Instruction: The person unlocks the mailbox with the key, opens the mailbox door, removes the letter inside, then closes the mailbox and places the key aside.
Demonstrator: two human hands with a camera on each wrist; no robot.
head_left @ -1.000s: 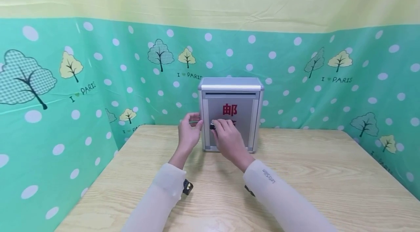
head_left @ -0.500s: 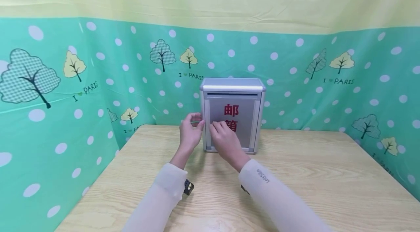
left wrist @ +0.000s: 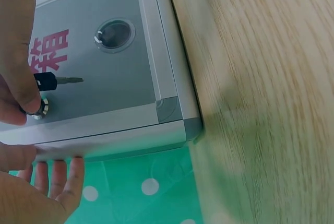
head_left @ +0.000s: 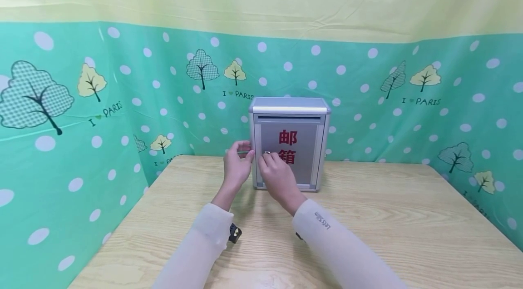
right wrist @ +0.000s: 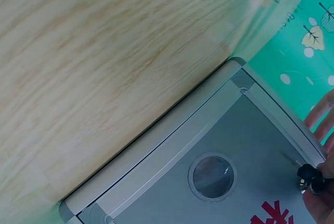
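A grey metal mailbox (head_left: 308, 171) with red characters stands upright, its front door closed. My left hand (head_left: 237, 166) holds the box's left side, the thumb at the front edge and the fingers along the side. My right hand (head_left: 279, 180) pinches a key at the door's lock (left wrist: 42, 110); its fingers cover most of that key. Beside the lock another black-headed key (left wrist: 47, 81) sticks out, its metal blade pointing towards the box's bottom in the left wrist view. The right wrist view shows the black key heads (right wrist: 311, 178) at the fingertips.
The box stands on a wood-grain table (head_left: 380, 225), near its back edge. A green and yellow printed curtain (head_left: 351, 71) hangs close behind and at both sides. A round window (right wrist: 212, 177) is set low in the door, and a letter slot (head_left: 289, 120) runs near the top.
My right hand has shifted slightly left and down at the lock, its fingers turning. The black key head seen earlier is now covered, and some metal shows above the fingers. My left hand stays put.
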